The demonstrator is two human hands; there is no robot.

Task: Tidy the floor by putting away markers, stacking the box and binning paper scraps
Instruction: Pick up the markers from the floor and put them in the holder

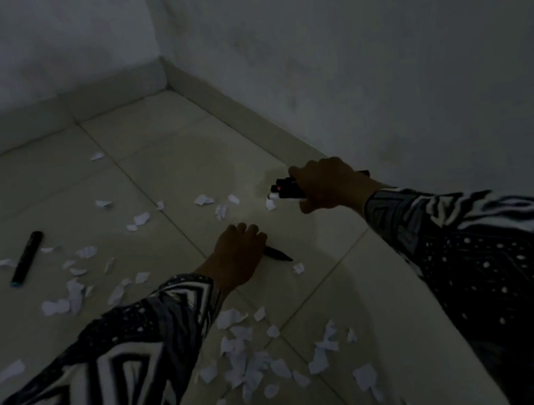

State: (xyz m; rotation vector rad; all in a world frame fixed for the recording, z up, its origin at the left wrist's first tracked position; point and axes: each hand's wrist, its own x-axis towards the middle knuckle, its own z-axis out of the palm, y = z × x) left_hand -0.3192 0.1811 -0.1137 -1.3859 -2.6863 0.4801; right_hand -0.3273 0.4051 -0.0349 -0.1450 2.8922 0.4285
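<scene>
Left hand (pixel 238 254): fingers curled down onto a slim black marker (pixel 278 255) lying on the pale tiled floor (pixel 357 292). The grip closes on the marker's near end; only the tapered far end shows, past the knuckles, touching the tile.

Right hand (pixel 325 185): grip closed around a bundle of black markers with white ends (pixel 283 191), held just above the floor near the skirting of the grey wall (pixel 410 62). How many markers the bundle holds cannot be told.

Critical relation: the slim marker's long axis runs from the left hand out toward the lower right, roughly level with the floor. The bundle lies up and to the right of it, near but apart. The left hand is the nearer one and already has contact; the likely next move is lifting and passing the marker across to the bundle.

Remaining work: a thick black marker with a blue end (pixel 27 256) lies well apart to the left, its axis pointing away from the person. Torn white paper scraps (pixel 246 359) are scattered across the tiles. No box or bin is in view.
</scene>
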